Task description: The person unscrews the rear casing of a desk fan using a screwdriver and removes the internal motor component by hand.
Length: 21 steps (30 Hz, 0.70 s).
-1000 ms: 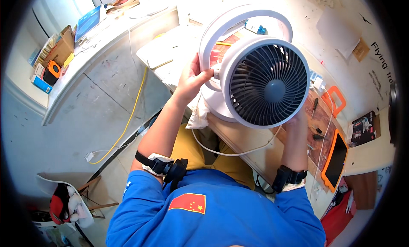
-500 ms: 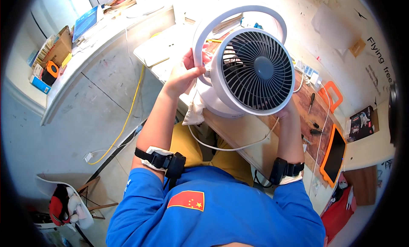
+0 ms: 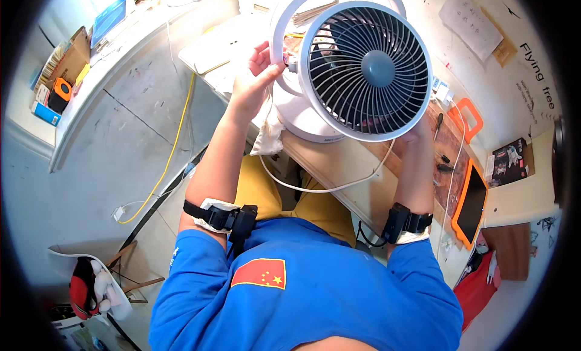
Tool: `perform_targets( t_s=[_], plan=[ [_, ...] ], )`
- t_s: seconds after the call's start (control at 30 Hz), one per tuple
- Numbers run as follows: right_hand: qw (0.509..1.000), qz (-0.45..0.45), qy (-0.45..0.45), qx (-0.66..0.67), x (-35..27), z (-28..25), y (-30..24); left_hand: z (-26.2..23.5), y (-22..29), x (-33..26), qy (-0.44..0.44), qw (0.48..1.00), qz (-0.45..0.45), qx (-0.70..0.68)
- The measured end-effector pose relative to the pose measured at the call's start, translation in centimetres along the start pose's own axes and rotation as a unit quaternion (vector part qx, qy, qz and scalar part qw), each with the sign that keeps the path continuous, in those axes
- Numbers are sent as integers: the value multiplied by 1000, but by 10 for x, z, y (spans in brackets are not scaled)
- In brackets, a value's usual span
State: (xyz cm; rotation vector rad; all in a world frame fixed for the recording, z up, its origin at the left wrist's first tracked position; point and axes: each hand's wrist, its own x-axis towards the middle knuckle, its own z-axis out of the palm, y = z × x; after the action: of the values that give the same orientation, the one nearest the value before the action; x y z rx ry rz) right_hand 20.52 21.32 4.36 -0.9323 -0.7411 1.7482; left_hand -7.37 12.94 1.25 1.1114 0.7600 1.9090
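A white desk fan (image 3: pixel 378 69) with a dark grille and a grey hub stands on its round base (image 3: pixel 308 121), its head tilted up toward me. A white ring frame (image 3: pixel 278 45) surrounds the head. My left hand (image 3: pixel 257 72) is at the left side of this ring, thumb against it by the side pivot (image 3: pixel 292 65) and fingers bent beside it. My right hand (image 3: pixel 414 136) is behind the lower right rim of the fan head; its fingers are hidden. A white cord (image 3: pixel 327 190) hangs in a loop below the fan, and a small white cloth pouch (image 3: pixel 267 139) lies by the base.
On the right of the desk are a screwdriver (image 3: pixel 438 127), an orange-framed tablet (image 3: pixel 470 204), an orange handle-shaped piece (image 3: pixel 469 121) and a boxed item (image 3: pixel 510 160). A white board (image 3: pixel 209 54) lies at the left. A yellow cable (image 3: pixel 175 148) runs down the left side.
The fan appears higher in view, its head turned more squarely toward me. My left fingers have loosened and shifted outward on the ring. My right hand stays behind the head.
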Motion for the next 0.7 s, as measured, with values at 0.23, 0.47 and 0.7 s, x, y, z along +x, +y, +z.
perform_targets(
  t_s=[0.23,0.47,0.7],
  plan=[
    [993,-57,-89,-53,11,-11,-2,8,-1,-21,134,950,135,245],
    [988,-55,-127,-65,11,-13,-4,40,14,-59,-5,978,-200,57],
    [974,-67,-121,-176,-5,-4,-11,51,-4,-63,-71,979,-189,-17]
  ],
)
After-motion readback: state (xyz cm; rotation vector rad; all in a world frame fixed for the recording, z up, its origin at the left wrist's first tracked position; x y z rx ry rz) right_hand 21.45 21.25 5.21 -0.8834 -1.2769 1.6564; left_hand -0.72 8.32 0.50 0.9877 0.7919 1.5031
